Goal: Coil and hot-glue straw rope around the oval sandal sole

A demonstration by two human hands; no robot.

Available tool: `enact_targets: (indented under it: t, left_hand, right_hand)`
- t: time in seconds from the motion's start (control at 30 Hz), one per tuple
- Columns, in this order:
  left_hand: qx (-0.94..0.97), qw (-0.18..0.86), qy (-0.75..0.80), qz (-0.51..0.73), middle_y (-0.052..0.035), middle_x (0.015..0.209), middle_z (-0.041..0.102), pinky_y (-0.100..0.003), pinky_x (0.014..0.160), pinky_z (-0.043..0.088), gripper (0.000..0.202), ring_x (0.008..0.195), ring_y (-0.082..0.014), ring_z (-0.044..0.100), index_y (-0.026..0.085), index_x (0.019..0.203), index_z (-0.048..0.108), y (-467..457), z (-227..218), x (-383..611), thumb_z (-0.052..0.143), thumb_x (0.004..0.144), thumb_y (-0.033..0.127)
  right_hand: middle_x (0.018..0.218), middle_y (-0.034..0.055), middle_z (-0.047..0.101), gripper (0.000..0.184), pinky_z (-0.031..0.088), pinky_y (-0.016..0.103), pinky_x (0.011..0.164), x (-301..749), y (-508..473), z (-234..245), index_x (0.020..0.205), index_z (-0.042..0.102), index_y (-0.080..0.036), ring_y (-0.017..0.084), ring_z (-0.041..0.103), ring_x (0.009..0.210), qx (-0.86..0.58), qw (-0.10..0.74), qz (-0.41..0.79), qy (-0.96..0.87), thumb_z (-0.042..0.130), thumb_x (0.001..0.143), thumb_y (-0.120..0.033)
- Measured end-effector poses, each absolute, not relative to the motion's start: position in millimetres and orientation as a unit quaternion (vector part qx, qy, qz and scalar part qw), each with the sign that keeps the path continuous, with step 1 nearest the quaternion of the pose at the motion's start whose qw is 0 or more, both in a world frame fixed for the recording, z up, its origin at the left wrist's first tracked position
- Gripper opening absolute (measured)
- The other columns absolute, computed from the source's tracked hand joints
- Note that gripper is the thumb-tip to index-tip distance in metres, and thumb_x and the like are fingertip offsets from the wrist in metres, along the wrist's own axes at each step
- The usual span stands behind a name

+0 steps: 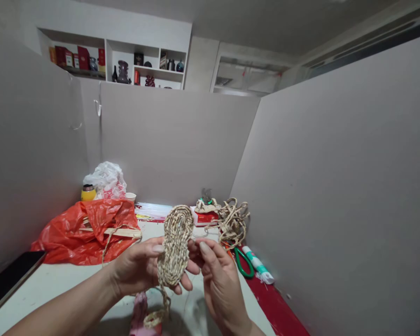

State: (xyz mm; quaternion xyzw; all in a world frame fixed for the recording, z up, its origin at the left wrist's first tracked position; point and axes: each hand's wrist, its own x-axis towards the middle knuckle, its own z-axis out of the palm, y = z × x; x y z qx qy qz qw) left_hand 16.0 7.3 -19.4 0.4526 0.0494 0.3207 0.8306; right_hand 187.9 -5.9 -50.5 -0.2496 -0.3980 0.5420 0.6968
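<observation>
A coiled braided straw sole point(177, 245), oval and narrowed at the middle, stands nearly upright in front of me. My left hand point(145, 263) grips it, thumb on the left edge and fingers behind. From its lower end a loose tail of straw braid point(154, 318) hangs down and curls beside a pink object point(139, 310). At the sole's right edge, my right hand point(219, 275) has thumb and forefinger pinched together. Whatever sits in that pinch is too small to make out.
A red plastic bag point(66, 233) with flat wooden strips lies at left, near a dark flat device point(12, 280). Behind the sole are a tangled straw braid pile point(233, 221), green-handled scissors point(244, 263) and a green-white roll point(258, 265). Grey panels point(175, 140) enclose the table.
</observation>
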Motion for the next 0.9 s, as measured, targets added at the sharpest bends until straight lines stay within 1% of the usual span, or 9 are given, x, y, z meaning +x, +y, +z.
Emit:
enact_targets:
  t: [0.03, 0.13, 0.23, 0.33, 0.47, 0.57, 0.67, 0.77, 0.9]
  left_hand:
    - [0.455, 0.827, 0.053, 0.326, -0.0219, 0.107, 0.069, -0.033, 0.072, 0.052, 0.049, 0.087, -0.0282, 0.070, 0.007, 0.119, 0.059, 7, -19, 15, 0.061, 0.078, 0.033]
    - [0.462, 0.820, 0.061, 0.333, -0.0220, 0.107, 0.069, -0.034, 0.074, 0.052, 0.047, 0.089, -0.0295, 0.069, 0.007, 0.118, 0.059, 7, -19, 15, 0.060, 0.078, 0.032]
    - [0.471, 0.815, 0.066, 0.331, -0.0200, 0.105, 0.069, -0.035, 0.075, 0.052, 0.044, 0.090, -0.0289, 0.069, 0.008, 0.117, 0.060, 6, -18, 17, 0.059, 0.079, 0.029]
    - [0.492, 0.801, 0.084, 0.330, -0.0185, 0.103, 0.069, -0.034, 0.076, 0.051, 0.040, 0.090, -0.0272, 0.068, 0.008, 0.115, 0.061, 6, -17, 20, 0.056, 0.081, 0.027]
    - [0.527, 0.773, 0.131, 0.328, -0.0162, 0.103, 0.069, -0.033, 0.075, 0.051, 0.034, 0.086, -0.0243, 0.069, 0.012, 0.112, 0.064, 5, -15, 21, 0.053, 0.086, 0.030]
    - [0.567, 0.729, 0.183, 0.337, -0.0129, 0.097, 0.071, -0.033, 0.076, 0.050, 0.032, 0.078, -0.0209, 0.068, 0.014, 0.107, 0.067, 5, -12, 19, 0.057, 0.085, 0.034]
    - [0.611, 0.649, 0.234, 0.388, -0.0097, 0.094, 0.072, -0.029, 0.078, 0.048, 0.028, 0.080, -0.0179, 0.065, 0.014, 0.102, 0.071, 7, -9, 18, 0.066, 0.080, 0.031]
    - [0.604, 0.607, 0.275, 0.438, -0.0074, 0.090, 0.073, -0.027, 0.074, 0.048, 0.025, 0.077, -0.0162, 0.062, 0.014, 0.096, 0.073, 7, -9, 20, 0.072, 0.075, 0.028]
    - [0.579, 0.614, 0.288, 0.453, -0.0050, 0.085, 0.074, -0.025, 0.071, 0.048, 0.024, 0.074, -0.0152, 0.062, 0.015, 0.092, 0.074, 6, -11, 23, 0.076, 0.071, 0.026]
  right_hand:
    - [0.072, -0.0003, 0.069, 0.013, 0.051, 0.024, 0.067, 187, -7, -50, 0.083, 0.071, -0.022, 0.014, 0.062, 0.069, -0.249, 0.694, 0.539, -0.407, 0.074, 0.077, -0.033]
    - [0.059, -0.0037, 0.057, 0.016, 0.047, 0.025, 0.048, 183, -12, -49, 0.079, 0.069, -0.022, 0.013, 0.056, 0.052, -0.241, 0.657, 0.551, -0.455, 0.069, 0.081, -0.037]
    - [0.060, -0.0057, 0.047, 0.023, 0.040, 0.023, 0.039, 183, -14, -46, 0.073, 0.064, -0.020, 0.009, 0.048, 0.042, -0.238, 0.624, 0.557, -0.493, 0.063, 0.086, -0.040]
    - [0.059, -0.0060, 0.045, 0.027, 0.040, 0.022, 0.042, 188, -13, -41, 0.065, 0.061, -0.018, 0.008, 0.048, 0.042, -0.256, 0.617, 0.533, -0.519, 0.065, 0.085, -0.036]
    - [0.056, -0.0044, 0.049, 0.026, 0.040, 0.023, 0.047, 194, -12, -37, 0.060, 0.064, -0.017, 0.009, 0.048, 0.047, -0.296, 0.613, 0.483, -0.550, 0.068, 0.083, -0.029]
    - [0.064, -0.0012, 0.058, 0.014, 0.044, 0.024, 0.057, 197, -11, -39, 0.067, 0.071, -0.019, 0.013, 0.053, 0.059, -0.316, 0.623, 0.451, -0.555, 0.070, 0.080, -0.026]
    - [0.073, 0.0013, 0.065, 0.005, 0.046, 0.028, 0.070, 197, -10, -43, 0.076, 0.074, -0.023, 0.018, 0.057, 0.073, -0.337, 0.635, 0.395, -0.571, 0.071, 0.079, -0.025]
    - [0.074, 0.0014, 0.067, 0.007, 0.047, 0.029, 0.070, 197, -10, -44, 0.075, 0.074, -0.024, 0.019, 0.058, 0.074, -0.346, 0.630, 0.353, -0.599, 0.069, 0.080, -0.026]
    - [0.070, 0.0002, 0.067, 0.008, 0.048, 0.027, 0.066, 196, -12, -44, 0.074, 0.073, -0.024, 0.017, 0.058, 0.069, -0.355, 0.610, 0.363, -0.608, 0.069, 0.081, -0.027]
